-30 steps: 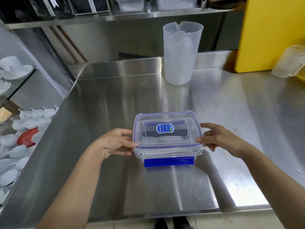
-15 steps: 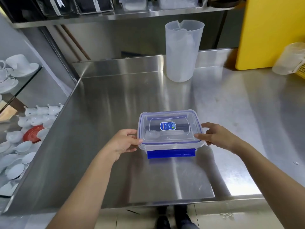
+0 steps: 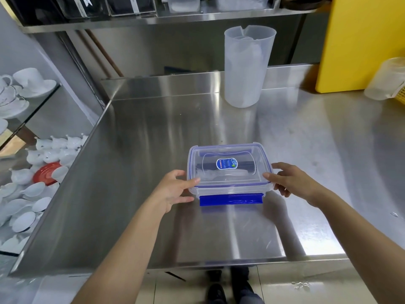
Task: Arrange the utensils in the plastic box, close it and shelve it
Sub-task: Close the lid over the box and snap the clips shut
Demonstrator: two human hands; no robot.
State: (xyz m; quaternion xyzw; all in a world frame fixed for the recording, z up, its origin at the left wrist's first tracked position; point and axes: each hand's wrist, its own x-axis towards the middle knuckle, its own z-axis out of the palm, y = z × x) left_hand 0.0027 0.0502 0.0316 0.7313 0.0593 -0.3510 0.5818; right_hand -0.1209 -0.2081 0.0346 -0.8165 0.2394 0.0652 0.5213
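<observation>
A clear plastic box (image 3: 230, 189) with a blue-rimmed lid on top sits on the steel counter (image 3: 142, 172). A blue clip (image 3: 231, 199) on its near side hangs open. Through the lid I see clear plastic utensils (image 3: 217, 175) and something dark behind a blue label. My left hand (image 3: 173, 189) grips the box's left side, thumb on the lid edge. My right hand (image 3: 289, 182) holds the right side with fingers at the lid corner. A steel shelf (image 3: 175, 18) runs above the counter at the back.
A tall translucent jug (image 3: 246, 66) stands at the back of the counter. A yellow board (image 3: 359, 40) leans at the right, next to a plastic container (image 3: 388, 80). White cups and dishes (image 3: 32, 172) fill glass shelves on the left. Bins sit on the upper shelf.
The box and both hands have moved slightly away from the counter's front edge, and the view has pulled back. Both hands keep their hold on the box sides.
</observation>
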